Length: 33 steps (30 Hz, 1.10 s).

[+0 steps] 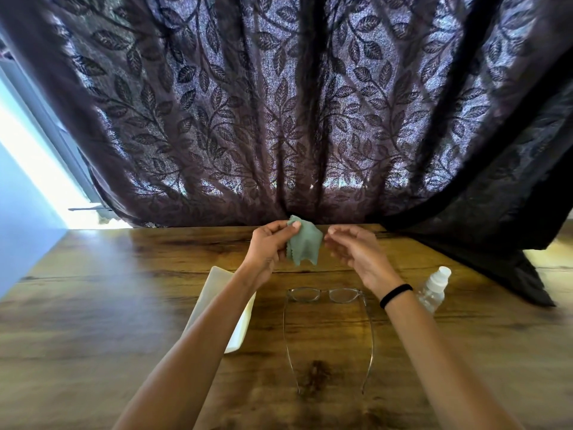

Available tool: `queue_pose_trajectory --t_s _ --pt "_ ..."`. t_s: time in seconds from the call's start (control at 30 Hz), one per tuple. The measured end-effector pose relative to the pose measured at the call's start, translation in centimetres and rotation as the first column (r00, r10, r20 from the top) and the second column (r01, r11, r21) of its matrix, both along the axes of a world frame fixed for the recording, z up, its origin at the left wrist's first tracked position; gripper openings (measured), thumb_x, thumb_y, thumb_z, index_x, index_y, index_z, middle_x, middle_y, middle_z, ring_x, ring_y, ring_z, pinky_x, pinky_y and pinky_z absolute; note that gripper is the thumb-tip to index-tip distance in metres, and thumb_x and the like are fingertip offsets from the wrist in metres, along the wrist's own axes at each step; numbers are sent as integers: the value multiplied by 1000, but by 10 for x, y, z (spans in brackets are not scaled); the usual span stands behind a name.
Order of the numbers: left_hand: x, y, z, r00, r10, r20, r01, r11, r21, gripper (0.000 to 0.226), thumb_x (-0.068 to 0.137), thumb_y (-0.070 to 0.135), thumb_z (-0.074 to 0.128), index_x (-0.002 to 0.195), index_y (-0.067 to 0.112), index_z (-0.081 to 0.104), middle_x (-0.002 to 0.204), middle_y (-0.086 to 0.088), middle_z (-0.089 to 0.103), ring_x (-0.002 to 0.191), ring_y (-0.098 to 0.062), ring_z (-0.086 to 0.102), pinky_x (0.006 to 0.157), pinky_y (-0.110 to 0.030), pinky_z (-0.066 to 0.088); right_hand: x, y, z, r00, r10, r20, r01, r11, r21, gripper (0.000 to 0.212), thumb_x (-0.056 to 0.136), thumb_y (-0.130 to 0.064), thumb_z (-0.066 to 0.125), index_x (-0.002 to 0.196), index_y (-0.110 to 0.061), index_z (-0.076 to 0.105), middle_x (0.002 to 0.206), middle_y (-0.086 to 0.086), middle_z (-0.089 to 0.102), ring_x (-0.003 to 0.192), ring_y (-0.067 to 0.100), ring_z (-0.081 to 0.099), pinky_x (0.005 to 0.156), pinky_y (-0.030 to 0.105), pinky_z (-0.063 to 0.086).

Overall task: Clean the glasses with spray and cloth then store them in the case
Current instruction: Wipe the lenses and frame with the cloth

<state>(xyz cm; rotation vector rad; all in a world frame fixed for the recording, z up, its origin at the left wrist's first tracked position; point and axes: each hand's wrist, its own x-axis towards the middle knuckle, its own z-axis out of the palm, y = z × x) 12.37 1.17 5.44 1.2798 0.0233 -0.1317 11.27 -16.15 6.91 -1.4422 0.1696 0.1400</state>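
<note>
Centre of the frame, just above the wooden surface (124,274), the left hand (268,243) has the green cloth (305,243). Thumb and fingers pinch its top corner, and the rest hangs loose with its zigzag edge pointing down. The right hand (353,252) is raised just beside it, fingers loosely curled and gripping nothing. Its fingertips are close to the cloth's right edge, and I cannot tell whether they touch it. A black band (395,294) circles that wrist.

Below the hands, in the lower middle, the glasses (325,295) lie on the surface. They are thin-framed, with the lenses toward the far edge and both temples spread open toward the bottom of the frame. Neither hand touches them.

Left of the glasses lies the white case (210,293), partly covered by the left forearm. Right of the glasses sits the clear spray bottle (434,290) with its white cap, just behind the right wrist.

Across the whole upper frame hangs a dark curtain (279,119) with a leaf pattern, and bright light spills in at the far left.
</note>
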Motion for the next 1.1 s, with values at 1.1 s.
queue_pose_trajectory --t_s 1.1 --pt "0 -2 -6 932 -117 344 -168 701 693 32 68 13 81 99 15 72 86 -1 71 67 5 58 65 -4 43 -9 10 -6 899 147 411 173 745 -644 24 78 -5 69 101 -11 67 100 3 69 90 14 63 81 28 53"
